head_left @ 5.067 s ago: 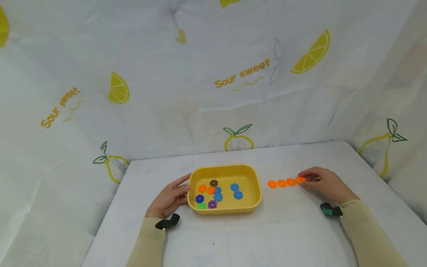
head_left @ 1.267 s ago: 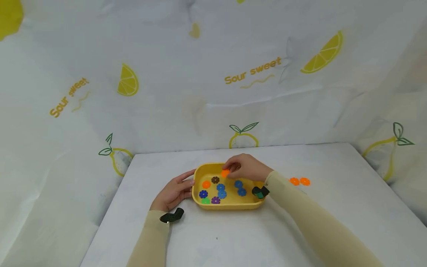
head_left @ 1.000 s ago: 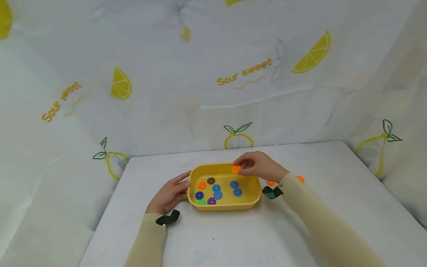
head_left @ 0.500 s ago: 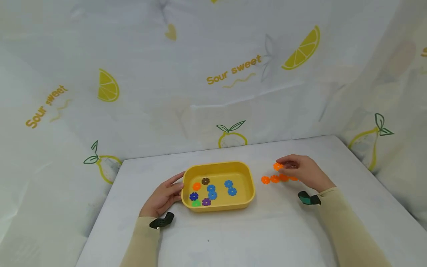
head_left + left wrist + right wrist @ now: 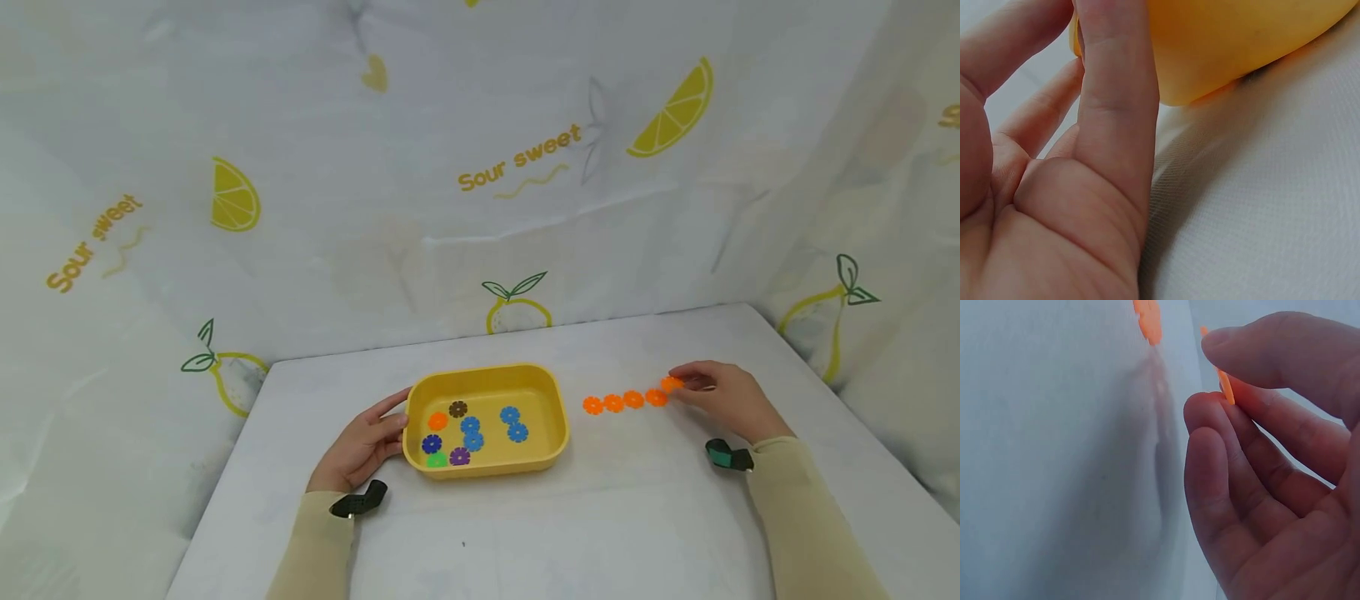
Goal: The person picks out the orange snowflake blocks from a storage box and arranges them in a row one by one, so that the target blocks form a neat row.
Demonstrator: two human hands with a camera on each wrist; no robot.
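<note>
My right hand [image 5: 738, 404] pinches an orange snowflake disc [image 5: 672, 383] between thumb and fingers at the right end of a row of orange discs [image 5: 613, 403]. In the right wrist view the held disc [image 5: 1226, 386] is seen edge-on, raised above the white surface and apart from the disc in the row [image 5: 1149, 322]. My left hand [image 5: 358, 448] grips the left rim of a yellow tray [image 5: 525, 468]; in the left wrist view its fingers hide part of the tray wall [image 5: 1222, 50].
Inside the tray lie an orange disc [image 5: 437, 422], a brown disc [image 5: 458, 409], a dark blue disc [image 5: 431, 444], a green disc [image 5: 437, 459], a purple disc [image 5: 460, 457] and light blue discs [image 5: 510, 414]. A lemon-print cloth [image 5: 337, 275] hangs behind the white table [image 5: 570, 542].
My right hand has carried an orange disc out of the tray, rightward to the end of the row. The tray now holds one orange disc instead of two. My left hand stays on the tray.
</note>
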